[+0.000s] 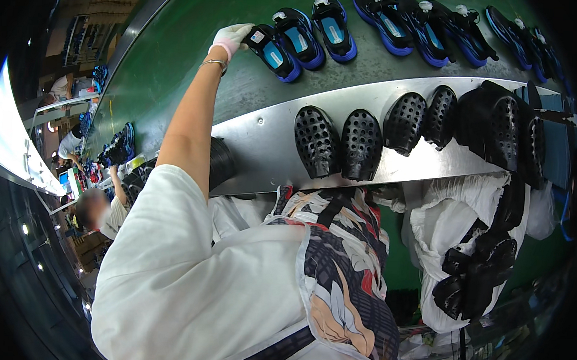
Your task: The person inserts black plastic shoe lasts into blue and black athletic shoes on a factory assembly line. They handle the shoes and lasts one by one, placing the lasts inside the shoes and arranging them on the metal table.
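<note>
"In the head view, where was the left hand (233,37)?"

"It was reaching far over the green counter (157,90), gloved in a pale colour, with a bracelet (223,66) at the wrist. Its fingers touched the front end of the first shoe (273,54), beside a white label (257,36). Whether they were closed on it, I could not tell."

"And the right hand?"

"It was out of view, so its state I also could not tell."

"Where exactly was this shoe?"

"It lay on the counter, the leftmost in a group of three. It was black, with a blue sole and a light blue inside. Two similar shoes (300,40) lay just to its right, and more groups followed further right."

"What was nearer to the person?"

"A steel ledge (258,146), which carried black shells (317,142) full of holes. Below its right part there was white cloth (431,231) with black pieces (484,259) on it. The person wore a white shirt (200,292) and a patterned apron (348,292). At the left, well apart, a co-worker (114,219) was partly visible."
</note>
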A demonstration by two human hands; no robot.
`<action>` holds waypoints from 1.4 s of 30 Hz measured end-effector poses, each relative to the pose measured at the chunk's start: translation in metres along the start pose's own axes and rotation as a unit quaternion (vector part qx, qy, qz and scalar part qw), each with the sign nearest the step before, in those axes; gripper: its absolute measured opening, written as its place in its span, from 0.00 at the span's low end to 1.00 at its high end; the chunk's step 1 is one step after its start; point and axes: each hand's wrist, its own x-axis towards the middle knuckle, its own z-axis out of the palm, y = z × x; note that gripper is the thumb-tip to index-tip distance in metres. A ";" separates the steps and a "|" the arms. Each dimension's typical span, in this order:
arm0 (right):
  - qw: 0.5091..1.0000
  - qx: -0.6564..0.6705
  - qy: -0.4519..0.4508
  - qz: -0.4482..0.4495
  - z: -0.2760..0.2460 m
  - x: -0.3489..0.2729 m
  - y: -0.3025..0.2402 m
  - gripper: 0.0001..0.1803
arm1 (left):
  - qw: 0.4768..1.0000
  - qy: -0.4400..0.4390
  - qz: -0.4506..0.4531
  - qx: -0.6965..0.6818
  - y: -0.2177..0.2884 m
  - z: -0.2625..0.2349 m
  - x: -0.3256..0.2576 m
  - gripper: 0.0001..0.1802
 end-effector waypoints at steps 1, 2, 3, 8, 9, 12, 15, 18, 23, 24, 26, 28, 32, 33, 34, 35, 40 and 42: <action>1.000 0.001 0.000 0.003 -0.001 -0.002 0.001 0.17 | 1.000 0.003 0.002 -0.005 -0.001 0.000 -0.001 0.17; 1.000 0.002 0.002 0.002 -0.001 -0.001 0.000 0.17 | 1.000 0.007 0.004 -0.010 -0.002 -0.001 -0.003 0.18; 1.000 0.002 0.003 0.003 0.000 -0.001 -0.001 0.17 | 1.000 0.004 0.003 -0.011 -0.002 -0.001 -0.005 0.18; 1.000 0.010 0.004 0.003 0.004 -0.002 -0.001 0.17 | 0.999 0.031 0.002 -0.025 -0.004 -0.001 -0.018 0.19; 1.000 0.015 0.005 0.002 0.005 -0.002 -0.002 0.17 | 0.995 0.041 0.024 -0.083 -0.010 0.003 -0.020 0.20; 0.999 0.030 0.021 0.011 0.016 -0.011 0.000 0.17 | 0.992 0.056 -0.052 -0.102 -0.012 0.028 -0.031 0.39; 0.998 0.044 0.034 0.007 0.032 -0.015 0.006 0.17 | 0.975 -0.045 -0.117 -0.182 -0.030 0.051 -0.050 0.37; 0.998 0.032 0.052 -0.012 0.054 -0.016 0.015 0.17 | 0.992 -0.039 -0.046 -0.114 -0.073 0.056 -0.036 0.29; 0.958 0.270 0.069 0.070 0.099 -0.037 0.023 0.16 | 0.982 -0.096 -0.107 -0.124 -0.035 0.107 -0.018 0.26; 0.966 0.243 0.070 0.060 0.085 -0.048 0.005 0.16 | 0.977 -0.107 -0.096 -0.158 -0.035 0.116 -0.005 0.23; 0.976 0.202 0.061 0.055 0.024 -0.088 -0.066 0.15 | 0.984 -0.106 -0.066 -0.128 -0.014 0.132 -0.001 0.21; 0.977 0.195 0.088 0.018 0.082 -0.055 -0.003 0.14 | 0.977 -0.122 -0.086 -0.151 -0.014 0.130 0.024 0.18; 0.964 0.199 0.118 0.131 0.083 -0.060 -0.009 0.17 | 0.938 -0.214 -0.123 -0.243 0.002 0.123 0.086 0.21; 0.956 0.200 0.114 0.184 0.084 -0.064 -0.011 0.17 | 0.930 -0.217 -0.157 -0.253 0.007 0.132 0.094 0.22; 0.947 0.198 0.106 0.229 0.087 -0.065 -0.010 0.17 | 0.925 -0.198 -0.210 -0.248 0.019 0.140 0.082 0.22; 0.943 0.208 0.105 0.237 0.092 -0.068 -0.006 0.17 | 0.931 -0.199 -0.208 -0.222 0.014 0.141 0.090 0.22; 0.969 0.008 0.052 0.241 0.124 -0.072 0.050 0.15 | 0.958 -0.185 -0.178 -0.125 0.024 0.124 0.071 0.33; 0.969 -0.030 -0.007 0.247 0.127 -0.081 0.069 0.14 | 0.965 -0.142 -0.192 -0.113 0.031 0.114 0.070 0.39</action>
